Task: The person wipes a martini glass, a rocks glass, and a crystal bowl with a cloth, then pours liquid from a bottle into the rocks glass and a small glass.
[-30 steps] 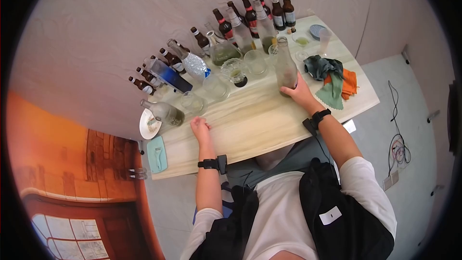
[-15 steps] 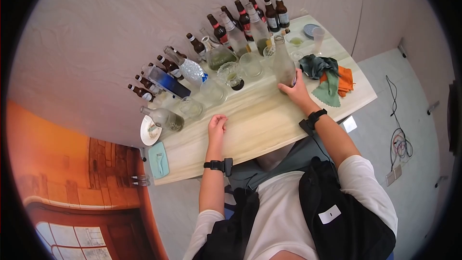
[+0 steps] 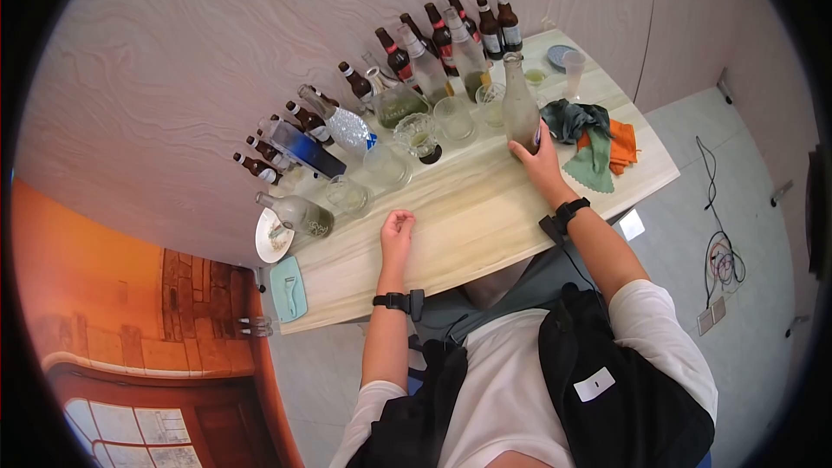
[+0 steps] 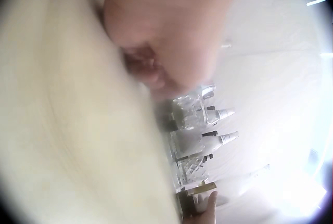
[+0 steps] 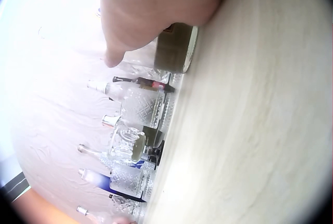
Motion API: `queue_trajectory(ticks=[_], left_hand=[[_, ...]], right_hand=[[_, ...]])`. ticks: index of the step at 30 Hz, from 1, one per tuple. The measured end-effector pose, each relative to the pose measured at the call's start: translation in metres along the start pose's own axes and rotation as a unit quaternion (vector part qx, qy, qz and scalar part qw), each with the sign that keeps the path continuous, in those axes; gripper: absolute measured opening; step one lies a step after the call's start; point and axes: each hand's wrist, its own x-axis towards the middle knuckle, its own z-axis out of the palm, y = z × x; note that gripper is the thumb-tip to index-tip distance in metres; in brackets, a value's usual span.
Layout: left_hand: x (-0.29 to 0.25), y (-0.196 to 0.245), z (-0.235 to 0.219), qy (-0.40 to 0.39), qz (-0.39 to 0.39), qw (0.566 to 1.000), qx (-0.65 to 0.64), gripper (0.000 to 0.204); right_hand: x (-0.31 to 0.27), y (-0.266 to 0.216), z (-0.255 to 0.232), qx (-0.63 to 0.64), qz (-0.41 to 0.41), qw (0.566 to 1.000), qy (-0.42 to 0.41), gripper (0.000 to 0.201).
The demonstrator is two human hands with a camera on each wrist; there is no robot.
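Observation:
In the head view my right hand (image 3: pixel 539 160) grips the lower part of a tall clear glass bottle (image 3: pixel 520 108), thumb on its near side. The bottle stands nearly upright over the right part of the table. Dark greenish liquid shows in the bottle's base (image 5: pixel 174 49) in the right wrist view, where my hand hides the rest. My left hand (image 3: pixel 398 234) rests low over the table's front middle, fingers loosely curled and holding nothing. Clear tumblers (image 3: pixel 455 120) and a cut-glass goblet (image 3: pixel 418 134) stand behind the hands.
Brown beer bottles (image 3: pixel 440 30), a blue bottle (image 3: pixel 303 147) and a decanter (image 3: pixel 399 104) line the wall side. Crumpled cloths (image 3: pixel 598 152) lie at right. A squat bottle (image 3: pixel 303 215), white plate (image 3: pixel 274 238) and teal tray (image 3: pixel 288 289) with a peeler are at left.
My left hand has moved right along the front of the table. The right hand, still gripping the bottle, has shifted slightly right and away from the body, uncovering more of a tumbler behind it.

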Motion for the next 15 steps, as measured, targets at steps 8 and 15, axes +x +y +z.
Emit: queue_trajectory(ticks=[8,15], left_hand=[[-0.003,0.002,0.001,-0.001,0.010,1.000,-0.011,0.005],[-0.006,0.002,-0.002,-0.011,0.020,1.000,-0.014,0.005]], right_hand=[[-0.001,-0.014,-0.002,-0.025,0.022,0.999,-0.011,0.066],[-0.002,-0.014,-0.003,-0.025,0.022,0.999,-0.018,0.065]])
